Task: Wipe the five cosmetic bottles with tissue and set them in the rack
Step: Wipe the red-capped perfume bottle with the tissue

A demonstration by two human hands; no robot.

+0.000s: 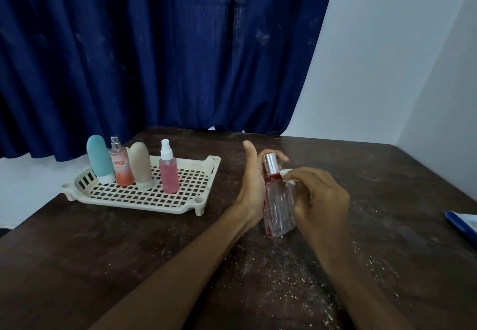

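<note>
Fifth bottle [278, 202]: clear glass, red trim, silver cap; over the table [129, 252] at right of centre, long axis near upright, cap leaning far. Left hand [251, 187] curls round its back. Right hand [320, 200] pinches a tissue [287, 174] against its shoulder. Rack [198, 202] lies left and slightly far, nearer the left hand, holding four bottles [140, 167]; bare grid shows right of the pink spray bottle [169, 177].

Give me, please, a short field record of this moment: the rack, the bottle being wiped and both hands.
rack: cream, on the table, four bottles upright inside
racked: teal tube, Engage spray, beige tube, pink spray bottle
being wiped: clear bottle, silver cap, outside the rack
left hand: holds the clear bottle
right hand: pinches tissue against its shoulder
</note>
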